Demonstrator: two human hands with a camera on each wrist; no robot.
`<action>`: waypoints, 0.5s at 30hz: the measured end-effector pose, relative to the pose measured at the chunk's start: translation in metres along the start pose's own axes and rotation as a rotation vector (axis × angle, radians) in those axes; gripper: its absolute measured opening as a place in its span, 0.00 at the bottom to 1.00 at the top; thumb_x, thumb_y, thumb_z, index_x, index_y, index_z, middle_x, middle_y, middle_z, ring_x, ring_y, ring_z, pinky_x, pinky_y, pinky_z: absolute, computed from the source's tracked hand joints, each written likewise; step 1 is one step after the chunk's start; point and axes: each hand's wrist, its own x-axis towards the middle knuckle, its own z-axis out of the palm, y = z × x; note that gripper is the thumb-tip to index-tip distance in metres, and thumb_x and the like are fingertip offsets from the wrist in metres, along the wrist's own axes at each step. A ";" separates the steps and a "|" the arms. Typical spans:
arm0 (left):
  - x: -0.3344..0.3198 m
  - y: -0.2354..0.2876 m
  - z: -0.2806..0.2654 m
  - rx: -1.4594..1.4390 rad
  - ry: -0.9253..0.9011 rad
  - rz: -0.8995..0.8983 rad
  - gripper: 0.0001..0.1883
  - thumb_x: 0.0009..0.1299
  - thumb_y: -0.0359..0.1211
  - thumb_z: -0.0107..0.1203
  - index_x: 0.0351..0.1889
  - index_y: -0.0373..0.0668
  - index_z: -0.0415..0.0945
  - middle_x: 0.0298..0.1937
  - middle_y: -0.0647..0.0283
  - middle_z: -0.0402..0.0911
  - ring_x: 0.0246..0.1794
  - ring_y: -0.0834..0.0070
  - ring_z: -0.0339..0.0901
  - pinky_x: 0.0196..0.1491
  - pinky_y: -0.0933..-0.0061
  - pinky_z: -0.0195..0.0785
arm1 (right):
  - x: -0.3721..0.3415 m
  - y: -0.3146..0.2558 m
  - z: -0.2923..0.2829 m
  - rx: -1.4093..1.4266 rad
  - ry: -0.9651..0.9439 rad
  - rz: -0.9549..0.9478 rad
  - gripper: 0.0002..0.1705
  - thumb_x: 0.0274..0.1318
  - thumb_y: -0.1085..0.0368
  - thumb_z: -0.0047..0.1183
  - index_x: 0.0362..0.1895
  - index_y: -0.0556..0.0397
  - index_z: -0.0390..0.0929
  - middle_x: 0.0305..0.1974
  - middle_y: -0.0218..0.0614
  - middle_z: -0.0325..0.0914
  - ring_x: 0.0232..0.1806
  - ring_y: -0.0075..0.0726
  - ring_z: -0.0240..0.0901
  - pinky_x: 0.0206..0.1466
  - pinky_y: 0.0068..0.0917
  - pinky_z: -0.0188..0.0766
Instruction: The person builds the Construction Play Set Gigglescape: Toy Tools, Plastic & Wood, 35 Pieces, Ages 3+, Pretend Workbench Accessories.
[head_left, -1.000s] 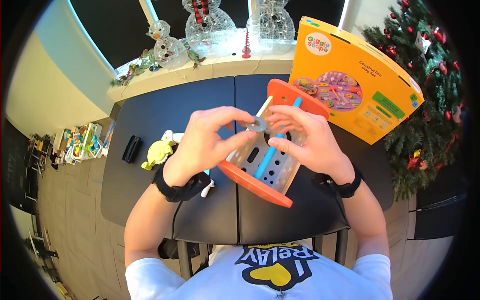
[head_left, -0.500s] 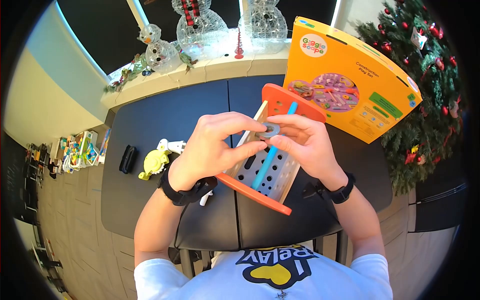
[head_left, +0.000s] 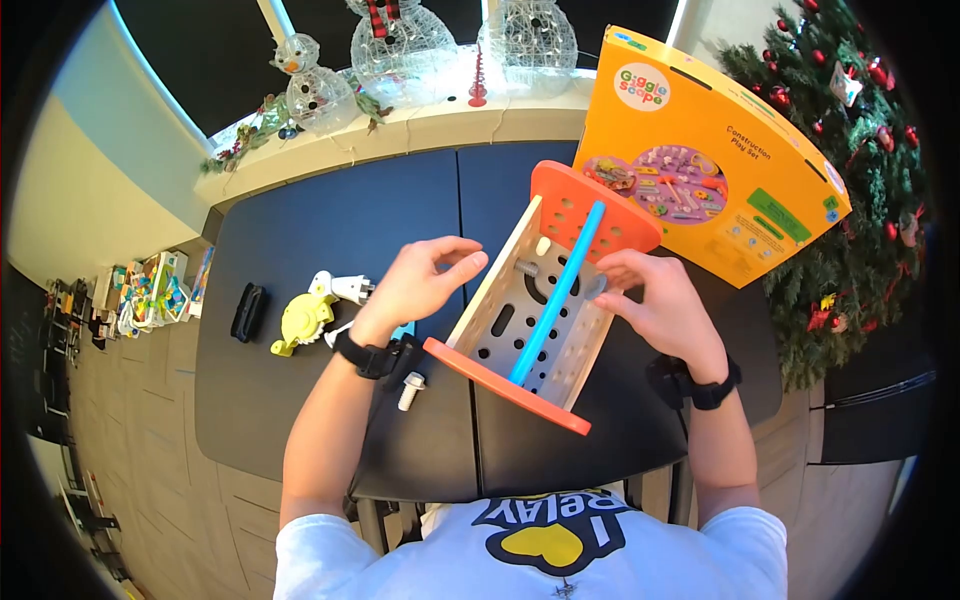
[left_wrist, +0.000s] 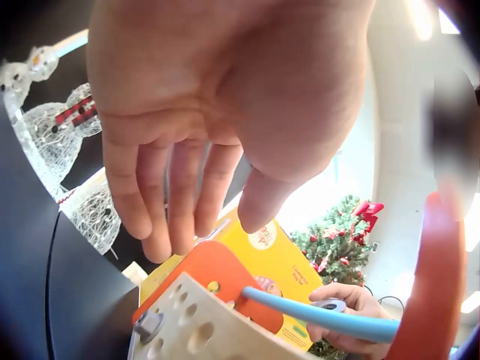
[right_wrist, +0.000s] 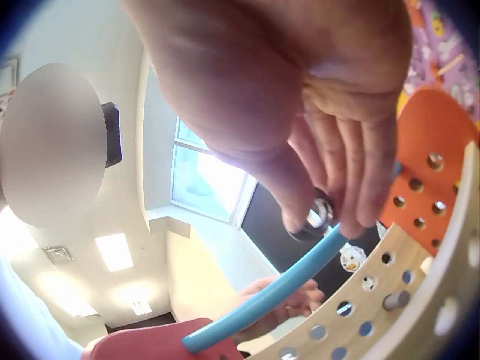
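A: Eyes on the right hand (head_left: 665, 300)! Thumb and fingers come together in a pinch.

B: On a grey ring (left_wrist: 328, 304), clear in both wrist views, the gap just as wide as the ring itself.

A: And the ring's position?

B: Up above the toolbox (head_left: 500, 280), just right of the blue rod (head_left: 557, 292) from the head view. Touching that rod? I can't tell.

A: Over to the left hand (head_left: 415, 285): fingers loose and lightly bent, thumb apart, nothing in the grasp!

B: It hangs just outside the toolbox's left wall, and look at that wall: a grey bolt (head_left: 527, 268) goes right through it, head outside, shank end poking inside.

A: The toolbox sits on the table (head_left: 330, 225), orange end panels at front and back.

B: Left of it lie a white bolt (head_left: 410, 391) and, farther out, a yellow-green toy tool (head_left: 306, 320).
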 end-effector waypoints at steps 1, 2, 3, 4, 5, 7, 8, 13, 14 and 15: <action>0.001 -0.003 0.008 -0.011 0.008 -0.014 0.26 0.77 0.48 0.63 0.59 0.33 0.83 0.52 0.49 0.90 0.53 0.61 0.88 0.58 0.62 0.78 | 0.004 0.004 0.002 -0.114 -0.037 -0.022 0.17 0.57 0.71 0.67 0.51 0.62 0.82 0.43 0.47 0.87 0.45 0.51 0.86 0.55 0.40 0.82; 0.001 -0.001 0.012 0.024 0.010 -0.008 0.30 0.77 0.52 0.62 0.61 0.32 0.82 0.53 0.46 0.89 0.57 0.59 0.87 0.61 0.60 0.77 | 0.007 0.011 0.009 -0.172 -0.058 -0.080 0.16 0.58 0.70 0.65 0.51 0.61 0.82 0.44 0.48 0.86 0.47 0.54 0.84 0.55 0.43 0.80; 0.002 -0.002 0.015 0.013 -0.013 -0.015 0.31 0.77 0.52 0.62 0.61 0.32 0.82 0.53 0.46 0.89 0.56 0.59 0.87 0.61 0.60 0.77 | 0.011 0.020 0.018 -0.232 -0.079 -0.139 0.15 0.59 0.70 0.63 0.51 0.61 0.82 0.45 0.49 0.85 0.49 0.57 0.82 0.56 0.46 0.79; 0.003 -0.001 0.017 0.002 -0.036 -0.021 0.31 0.77 0.52 0.62 0.60 0.32 0.82 0.52 0.46 0.89 0.56 0.59 0.87 0.60 0.60 0.77 | 0.016 0.025 0.024 -0.292 -0.098 -0.198 0.14 0.60 0.70 0.62 0.50 0.60 0.82 0.46 0.50 0.84 0.51 0.60 0.81 0.57 0.48 0.78; 0.005 0.001 0.018 -0.010 -0.059 -0.026 0.31 0.77 0.53 0.62 0.60 0.32 0.83 0.52 0.46 0.89 0.55 0.59 0.87 0.60 0.61 0.77 | 0.020 0.028 0.026 -0.298 -0.143 -0.206 0.16 0.62 0.69 0.61 0.53 0.59 0.82 0.48 0.50 0.83 0.53 0.59 0.80 0.59 0.49 0.76; 0.004 0.006 0.020 0.002 -0.086 -0.045 0.30 0.75 0.53 0.63 0.58 0.33 0.84 0.50 0.46 0.90 0.53 0.60 0.88 0.58 0.62 0.78 | 0.031 0.028 0.030 -0.308 -0.238 -0.220 0.18 0.65 0.68 0.59 0.58 0.58 0.81 0.52 0.51 0.82 0.57 0.59 0.78 0.62 0.50 0.74; 0.006 0.006 0.020 0.016 -0.096 -0.052 0.30 0.75 0.52 0.63 0.58 0.33 0.84 0.49 0.47 0.90 0.52 0.60 0.88 0.57 0.62 0.78 | 0.036 0.030 0.033 -0.292 -0.277 -0.168 0.19 0.66 0.68 0.57 0.59 0.58 0.80 0.52 0.52 0.82 0.56 0.59 0.78 0.61 0.50 0.74; 0.002 0.013 0.025 0.035 -0.105 -0.060 0.27 0.74 0.50 0.63 0.54 0.32 0.85 0.45 0.50 0.90 0.48 0.62 0.88 0.54 0.63 0.78 | 0.059 0.023 0.036 -0.249 -0.484 0.024 0.21 0.71 0.66 0.52 0.64 0.59 0.79 0.51 0.55 0.82 0.54 0.57 0.80 0.56 0.46 0.77; 0.001 0.014 0.027 0.039 -0.101 -0.058 0.26 0.75 0.49 0.62 0.53 0.32 0.85 0.44 0.51 0.90 0.47 0.65 0.87 0.53 0.64 0.77 | 0.064 0.024 0.036 -0.226 -0.528 0.047 0.21 0.71 0.65 0.52 0.64 0.59 0.78 0.51 0.55 0.82 0.52 0.55 0.80 0.54 0.45 0.77; 0.000 0.015 0.029 0.043 -0.096 -0.056 0.26 0.75 0.48 0.61 0.53 0.32 0.85 0.44 0.52 0.90 0.46 0.67 0.86 0.52 0.65 0.77 | 0.070 0.026 0.037 -0.202 -0.571 0.070 0.22 0.72 0.65 0.52 0.65 0.60 0.78 0.51 0.54 0.82 0.51 0.53 0.81 0.53 0.43 0.78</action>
